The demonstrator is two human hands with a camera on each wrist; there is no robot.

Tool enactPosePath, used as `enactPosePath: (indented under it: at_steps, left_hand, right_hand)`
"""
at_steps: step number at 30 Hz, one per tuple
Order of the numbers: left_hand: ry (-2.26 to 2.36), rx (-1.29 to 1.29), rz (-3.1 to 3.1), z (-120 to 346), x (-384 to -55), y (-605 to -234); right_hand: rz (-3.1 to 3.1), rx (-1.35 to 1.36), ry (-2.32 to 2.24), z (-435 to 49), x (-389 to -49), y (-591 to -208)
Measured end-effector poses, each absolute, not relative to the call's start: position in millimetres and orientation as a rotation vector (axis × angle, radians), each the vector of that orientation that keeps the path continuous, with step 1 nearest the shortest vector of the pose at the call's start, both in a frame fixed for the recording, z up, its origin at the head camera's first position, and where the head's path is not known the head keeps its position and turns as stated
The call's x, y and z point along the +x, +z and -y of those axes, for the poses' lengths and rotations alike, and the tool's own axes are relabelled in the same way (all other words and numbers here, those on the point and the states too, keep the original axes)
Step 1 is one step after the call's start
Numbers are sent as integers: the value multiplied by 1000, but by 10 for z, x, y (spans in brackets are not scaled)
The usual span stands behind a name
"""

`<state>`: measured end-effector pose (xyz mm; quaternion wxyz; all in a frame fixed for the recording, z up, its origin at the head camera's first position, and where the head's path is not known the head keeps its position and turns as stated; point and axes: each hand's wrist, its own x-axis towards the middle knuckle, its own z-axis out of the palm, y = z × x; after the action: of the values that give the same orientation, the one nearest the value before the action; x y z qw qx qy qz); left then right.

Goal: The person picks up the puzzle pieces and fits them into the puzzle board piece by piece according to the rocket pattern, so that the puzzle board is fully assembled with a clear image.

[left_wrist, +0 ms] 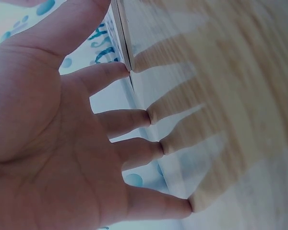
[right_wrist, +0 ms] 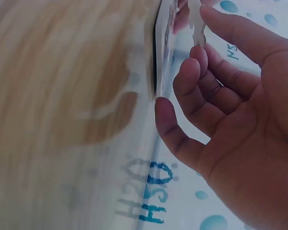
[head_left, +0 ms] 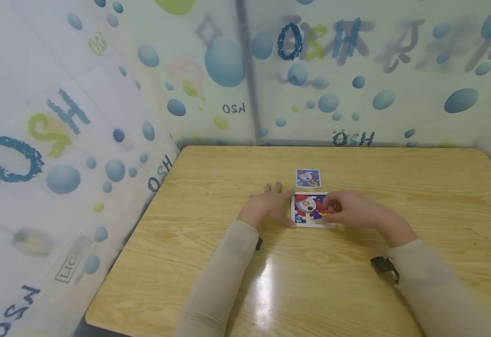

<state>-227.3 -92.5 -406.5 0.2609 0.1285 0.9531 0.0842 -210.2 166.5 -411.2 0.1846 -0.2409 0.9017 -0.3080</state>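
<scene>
A small jigsaw puzzle with a white border (head_left: 314, 225) lies on the table, showing a cartoon picture in red, white and purple. Pale areas show along its lower part. My left hand (head_left: 269, 206) rests at its left edge; the left wrist view shows the fingers spread, their tips on the tabletop and one beside the puzzle's edge. Over the puzzle's right side, my right hand (head_left: 352, 209) pinches a puzzle piece (right_wrist: 198, 24) between thumb and fingers. In the right wrist view this piece is pale with a wavy outline, held just off the puzzle's surface; its printed side is hidden there.
Just behind the puzzle lies a small square picture card (head_left: 308, 178) with a similar cartoon. The wooden table (head_left: 212, 187) reaches back to a wall (head_left: 270, 93) printed with bubbles and letters, and another such wall stands along the left.
</scene>
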Motion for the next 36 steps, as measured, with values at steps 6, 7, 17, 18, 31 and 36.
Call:
enactPosePath:
  at_steps: [6, 7, 17, 18, 31, 36]
  left_hand:
    - [229, 345, -2580, 923, -2262, -4043]
    - [231, 344, -2580, 924, -2261, -4041]
    - [218, 337, -2576, 926, -2248, -4023]
    - [220, 337, -2574, 926, -2248, -4022]
    - [226, 335, -2575, 910, -2257, -4048]
    - [228, 342, -2579, 903, -2256, -4046]
  right_hand:
    - [-2514, -662, -836, -1551, -2126, -4138]
    - [-2510, -659, -834, -1544, -2124, -4139]
    - [-2508, -685, -830, -1479, -2116, -4138]
    - [-2510, -690, -830, -1479, -2115, -4139]
    - [-2535, -645, -791, -1484, -2119, -4148]
    - [-2544, -670, -784, -1451, -2127, -4163]
